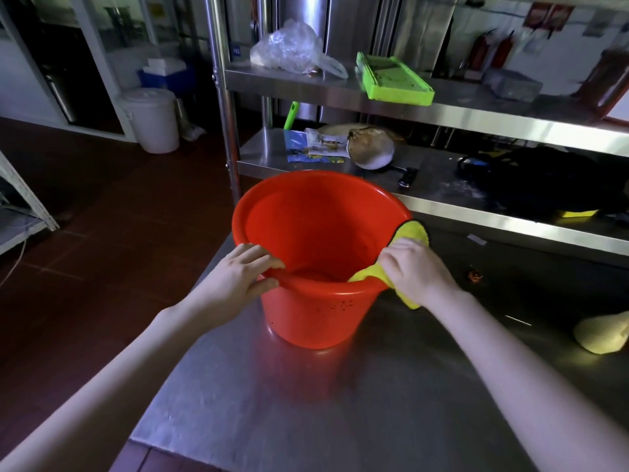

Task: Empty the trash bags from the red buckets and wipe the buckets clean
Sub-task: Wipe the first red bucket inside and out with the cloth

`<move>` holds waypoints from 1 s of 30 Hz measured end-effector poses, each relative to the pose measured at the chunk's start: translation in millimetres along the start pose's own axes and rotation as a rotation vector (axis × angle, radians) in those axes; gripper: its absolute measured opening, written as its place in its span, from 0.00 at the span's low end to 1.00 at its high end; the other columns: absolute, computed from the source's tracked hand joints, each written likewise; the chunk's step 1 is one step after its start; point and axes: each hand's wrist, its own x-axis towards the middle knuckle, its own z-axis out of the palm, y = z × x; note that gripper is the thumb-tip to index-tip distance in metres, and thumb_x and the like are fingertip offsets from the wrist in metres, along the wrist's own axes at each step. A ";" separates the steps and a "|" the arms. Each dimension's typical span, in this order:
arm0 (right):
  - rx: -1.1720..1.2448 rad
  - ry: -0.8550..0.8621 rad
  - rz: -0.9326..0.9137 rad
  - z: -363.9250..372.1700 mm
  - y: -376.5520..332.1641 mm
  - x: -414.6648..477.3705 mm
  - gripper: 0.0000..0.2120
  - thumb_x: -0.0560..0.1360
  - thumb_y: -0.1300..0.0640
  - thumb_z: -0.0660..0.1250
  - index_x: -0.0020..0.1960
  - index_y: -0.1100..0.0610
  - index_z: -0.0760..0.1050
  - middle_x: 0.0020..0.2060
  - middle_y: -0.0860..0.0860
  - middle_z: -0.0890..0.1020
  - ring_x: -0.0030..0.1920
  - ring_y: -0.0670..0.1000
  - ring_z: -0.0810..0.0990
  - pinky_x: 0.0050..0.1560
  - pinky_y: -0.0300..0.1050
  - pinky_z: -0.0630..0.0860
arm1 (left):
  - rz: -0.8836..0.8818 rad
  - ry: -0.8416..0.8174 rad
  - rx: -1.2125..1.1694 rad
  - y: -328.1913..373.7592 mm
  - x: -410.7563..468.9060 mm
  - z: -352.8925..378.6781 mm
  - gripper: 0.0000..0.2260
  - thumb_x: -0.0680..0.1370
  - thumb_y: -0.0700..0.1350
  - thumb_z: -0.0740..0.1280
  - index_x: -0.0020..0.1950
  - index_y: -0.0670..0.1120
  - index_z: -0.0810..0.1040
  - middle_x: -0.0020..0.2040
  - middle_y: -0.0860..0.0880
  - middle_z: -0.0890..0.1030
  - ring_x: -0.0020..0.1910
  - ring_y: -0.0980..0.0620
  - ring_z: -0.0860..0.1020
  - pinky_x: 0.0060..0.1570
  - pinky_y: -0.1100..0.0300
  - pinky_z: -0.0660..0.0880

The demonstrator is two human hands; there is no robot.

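Table: the steel table [340,403] lies under both your hands, and your forearms reach across it.
Rack: a steel rack [476,114] stands beyond your hands, with its shelves running off past your right hand.
Bucket: the red bucket [316,315] stands upright on the table between your hands, mouth open towards you, and its inside shows plain red wall.
White pail: a lidded white pail [153,120] sits on the floor far beyond your left hand.
Green tray: a green tray [391,80] lies on the rack's upper shelf, well beyond your right hand.
Plastic bag: a clear plastic bag [289,46] sits crumpled on that same shelf, just left of the green tray.
Left hand: your left hand [235,277] grips the bucket's near-left rim, fingers curled over into the inside and thumb on the outside.
Right hand: your right hand [418,270] is closed around the yellow cloth and presses it onto the bucket's right rim.
Cloth: the yellow cloth [413,233] is draped over that rim. One fold hangs inside the bucket, another hangs outside below your wrist, and a dark-edged corner shows beyond your knuckles.
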 end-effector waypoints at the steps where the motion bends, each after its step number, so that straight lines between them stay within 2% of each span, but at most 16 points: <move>1: 0.008 -0.001 0.030 -0.1 12.0 2.3 0.19 0.77 0.56 0.53 0.39 0.62 0.79 0.39 0.56 0.82 0.50 0.58 0.77 0.54 0.49 0.71 | -0.002 0.012 0.007 2.7 0.2 1.1 0.19 0.78 0.56 0.61 0.57 0.45 0.81 0.52 0.50 0.78 0.54 0.47 0.74 0.57 0.55 0.70; 3: 0.020 0.056 0.078 4.3 16.5 0.7 0.20 0.78 0.57 0.53 0.38 0.64 0.79 0.39 0.57 0.82 0.49 0.58 0.77 0.54 0.49 0.71 | -0.001 0.053 0.031 8.0 0.1 5.3 0.18 0.78 0.57 0.61 0.55 0.45 0.82 0.49 0.49 0.79 0.51 0.46 0.75 0.55 0.55 0.70; 5: 0.019 0.166 0.134 11.0 -3.6 -5.6 0.22 0.75 0.54 0.50 0.33 0.62 0.77 0.33 0.57 0.81 0.42 0.58 0.77 0.49 0.50 0.72 | -0.014 0.084 0.034 10.9 -1.3 9.4 0.18 0.78 0.56 0.60 0.55 0.45 0.82 0.48 0.50 0.79 0.49 0.46 0.75 0.54 0.54 0.69; 7: -0.013 0.273 0.145 18.0 -41.3 -13.1 0.20 0.74 0.54 0.52 0.30 0.59 0.75 0.28 0.56 0.79 0.35 0.58 0.77 0.43 0.50 0.73 | -0.028 0.091 0.023 13.8 0.3 11.1 0.19 0.77 0.57 0.60 0.54 0.45 0.82 0.48 0.50 0.79 0.49 0.46 0.75 0.53 0.53 0.70; 11: -0.071 0.280 0.196 33.7 -128.8 -20.7 0.16 0.76 0.53 0.57 0.34 0.55 0.77 0.30 0.53 0.80 0.35 0.58 0.78 0.39 0.50 0.72 | -0.013 0.097 0.044 15.9 -1.3 13.9 0.19 0.77 0.58 0.60 0.54 0.45 0.82 0.47 0.49 0.78 0.47 0.45 0.75 0.51 0.52 0.71; 13: -0.095 0.276 0.135 35.8 -145.7 -18.6 0.16 0.78 0.52 0.58 0.35 0.55 0.77 0.31 0.52 0.80 0.35 0.57 0.78 0.38 0.50 0.72 | -0.021 0.111 0.012 13.8 -8.9 15.3 0.23 0.78 0.60 0.57 0.54 0.44 0.81 0.48 0.49 0.78 0.49 0.47 0.74 0.53 0.54 0.71; 15: -0.089 0.250 -0.005 29.6 -132.0 -19.2 0.17 0.78 0.52 0.57 0.35 0.55 0.76 0.30 0.52 0.80 0.34 0.56 0.78 0.36 0.50 0.72 | -0.029 0.114 -0.041 11.2 -15.8 16.1 0.25 0.79 0.62 0.55 0.56 0.45 0.81 0.48 0.51 0.77 0.50 0.49 0.73 0.56 0.58 0.68; 17: -0.057 0.185 -0.092 18.5 -101.1 -22.5 0.18 0.77 0.52 0.56 0.33 0.56 0.77 0.29 0.52 0.80 0.33 0.57 0.79 0.36 0.50 0.73 | -0.027 0.121 -0.071 11.5 -20.5 18.0 0.22 0.79 0.61 0.57 0.56 0.47 0.81 0.49 0.52 0.77 0.51 0.50 0.72 0.56 0.61 0.66; 20: -0.024 0.072 -0.103 -1.3 -42.5 -22.0 0.21 0.76 0.53 0.53 0.32 0.58 0.76 0.29 0.53 0.80 0.35 0.58 0.78 0.40 0.50 0.74 | -0.005 0.150 -0.088 15.1 -25.3 22.3 0.16 0.79 0.56 0.61 0.57 0.47 0.80 0.50 0.53 0.76 0.52 0.51 0.72 0.58 0.58 0.67; 23: 0.000 0.042 -0.071 -9.7 -6.1 -28.3 0.22 0.76 0.52 0.49 0.32 0.59 0.74 0.30 0.54 0.78 0.38 0.57 0.76 0.46 0.50 0.73 | 0.050 0.178 -0.056 22.3 -30.7 28.1 0.14 0.79 0.53 0.62 0.57 0.47 0.80 0.51 0.53 0.77 0.54 0.51 0.73 0.60 0.58 0.68; 26: -0.061 0.116 -0.041 -0.4 -16.9 -52.1 0.22 0.78 0.52 0.50 0.33 0.58 0.77 0.30 0.52 0.78 0.37 0.56 0.76 0.48 0.50 0.73 | 0.072 0.213 -0.025 24.3 -43.9 33.3 0.12 0.79 0.52 0.65 0.57 0.47 0.81 0.52 0.53 0.77 0.56 0.50 0.74 0.61 0.55 0.69; 28: -0.075 0.163 -0.059 7.9 -42.3 -71.6 0.20 0.78 0.52 0.54 0.32 0.54 0.76 0.29 0.50 0.78 0.35 0.55 0.77 0.43 0.50 0.74 | 0.083 0.223 -0.013 23.9 -58.6 36.9 0.12 0.79 0.53 0.65 0.57 0.48 0.80 0.53 0.54 0.77 0.58 0.51 0.74 0.62 0.54 0.69; 30: -0.057 0.135 -0.096 17.7 -75.2 -88.8 0.18 0.78 0.51 0.57 0.32 0.52 0.75 0.29 0.48 0.78 0.34 0.54 0.78 0.39 0.49 0.74 | 0.111 0.222 0.046 25.9 -75.3 44.6 0.13 0.79 0.55 0.64 0.57 0.50 0.80 0.54 0.55 0.77 0.59 0.52 0.74 0.65 0.53 0.67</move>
